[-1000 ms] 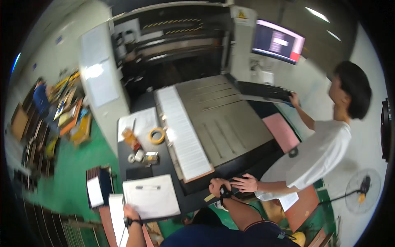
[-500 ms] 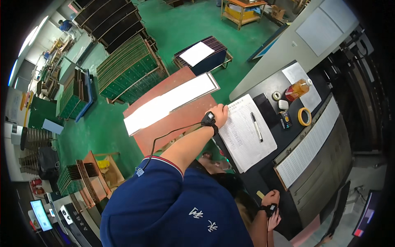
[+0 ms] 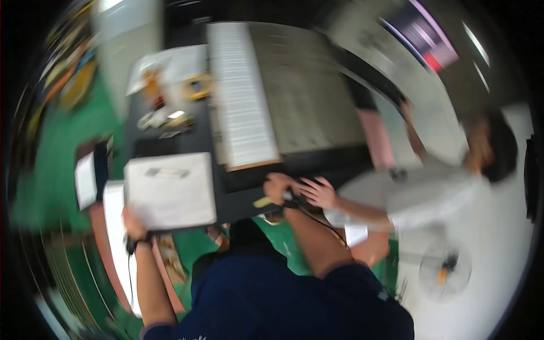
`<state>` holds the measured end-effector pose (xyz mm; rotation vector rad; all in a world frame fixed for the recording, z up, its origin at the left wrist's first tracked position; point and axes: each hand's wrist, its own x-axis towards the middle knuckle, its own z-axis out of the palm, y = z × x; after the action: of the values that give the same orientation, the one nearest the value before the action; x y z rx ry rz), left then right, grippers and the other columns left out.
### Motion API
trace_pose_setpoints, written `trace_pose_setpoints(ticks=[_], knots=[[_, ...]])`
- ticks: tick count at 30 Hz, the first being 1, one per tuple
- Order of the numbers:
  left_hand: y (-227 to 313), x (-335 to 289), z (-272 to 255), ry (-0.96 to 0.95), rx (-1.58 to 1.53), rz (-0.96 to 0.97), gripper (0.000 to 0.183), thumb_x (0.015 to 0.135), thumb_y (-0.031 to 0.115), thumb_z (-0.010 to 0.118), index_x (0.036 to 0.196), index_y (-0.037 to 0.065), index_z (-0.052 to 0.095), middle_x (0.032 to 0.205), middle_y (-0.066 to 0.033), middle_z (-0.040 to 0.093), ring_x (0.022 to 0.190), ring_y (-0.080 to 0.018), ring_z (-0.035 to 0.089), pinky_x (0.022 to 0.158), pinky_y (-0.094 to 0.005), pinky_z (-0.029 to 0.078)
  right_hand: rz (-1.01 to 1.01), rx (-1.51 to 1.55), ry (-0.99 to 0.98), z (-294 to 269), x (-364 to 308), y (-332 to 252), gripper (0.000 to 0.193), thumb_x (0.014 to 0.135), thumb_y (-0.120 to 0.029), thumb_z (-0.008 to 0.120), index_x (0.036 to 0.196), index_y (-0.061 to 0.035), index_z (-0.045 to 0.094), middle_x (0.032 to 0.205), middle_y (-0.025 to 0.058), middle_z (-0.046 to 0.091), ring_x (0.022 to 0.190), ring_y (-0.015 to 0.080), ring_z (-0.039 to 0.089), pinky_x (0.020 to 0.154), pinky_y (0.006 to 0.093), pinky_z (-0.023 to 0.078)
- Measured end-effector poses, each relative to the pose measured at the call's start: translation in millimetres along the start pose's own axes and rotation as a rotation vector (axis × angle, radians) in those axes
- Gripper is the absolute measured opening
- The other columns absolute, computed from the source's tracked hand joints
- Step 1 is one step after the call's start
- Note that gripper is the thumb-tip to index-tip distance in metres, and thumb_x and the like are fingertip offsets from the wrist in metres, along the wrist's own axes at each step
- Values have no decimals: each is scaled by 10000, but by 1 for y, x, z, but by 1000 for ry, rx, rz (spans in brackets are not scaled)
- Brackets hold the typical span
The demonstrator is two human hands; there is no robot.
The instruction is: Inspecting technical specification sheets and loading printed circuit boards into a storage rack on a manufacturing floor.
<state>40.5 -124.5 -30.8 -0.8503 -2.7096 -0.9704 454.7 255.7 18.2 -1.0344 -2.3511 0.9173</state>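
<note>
My left hand point(image 3: 134, 224) rests at the left edge of a stack of printed sheets point(image 3: 170, 198) on the black desk; motion smears its fingers. A blurred dark mark, perhaps the pen point(image 3: 167, 171), lies across the upper part of the top sheet. On the desk's near edge my right hand point(image 3: 277, 188) is curled, with a pale yellow strip point(image 3: 262, 202) sticking out beside the fingers. Another person's hand point(image 3: 319, 192), fingers spread, is right against my right wrist. Each of my wrists wears a small black device with a cable.
A bottle point(image 3: 152, 88), a yellow tape roll point(image 3: 197, 87) and small items stand farther back. Beside them a long printed sheet point(image 3: 243, 102) lies on a grey panel point(image 3: 311, 90). The co-worker point(image 3: 419, 187) is at the right, near a fan point(image 3: 445, 269). A white board point(image 3: 116, 249) lies left.
My view has swung to the right, so the co-worker and the fan now show. Both my hands stay in about the same places on the desk. The picture is more blurred.
</note>
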Motion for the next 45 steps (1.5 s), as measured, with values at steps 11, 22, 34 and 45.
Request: trace_pose_setpoints(ticks=[11, 22, 34, 45], knots=[[120, 37, -2, -169, -741, -685, 586, 931, 460, 361, 1192, -49, 489, 1149, -167, 561, 1030, -240, 536, 901, -330, 408, 1, -350, 332, -65, -18, -24, 123, 684, -186, 569, 710, -70, 539, 671, 106, 572, 667, 294, 602, 655, 383, 497], [-66, -270, -99, -1012, -1627, -1224, 240, 873, 286, 511, 677, 155, 466, 534, 11, 432, 438, -135, 430, 410, -271, 374, -6, -324, 332, -51, -46, -36, 160, 724, -144, 567, 866, -86, 613, 764, 98, 622, 732, 294, 600, 696, 401, 486], [-106, -495, -244, -595, 19, -596, 234, 841, 235, 542, 968, 39, 552, 681, -143, 581, 609, -299, 578, 544, -425, 464, 238, 113, -267, 32, -332, -40, 293, 753, -164, 581, 1040, -111, 607, 776, 167, 624, 720, 315, 618, 655, 391, 488], [-15, -391, -206, -291, -644, -1192, 373, 854, 342, 576, 1021, 8, 590, 871, -54, 632, 675, -127, 586, 555, -258, 446, 1258, 853, -823, 26, -366, 78, 175, 833, -172, 513, 988, -105, 557, 694, 46, 563, 574, 204, 549, 449, 340, 432]])
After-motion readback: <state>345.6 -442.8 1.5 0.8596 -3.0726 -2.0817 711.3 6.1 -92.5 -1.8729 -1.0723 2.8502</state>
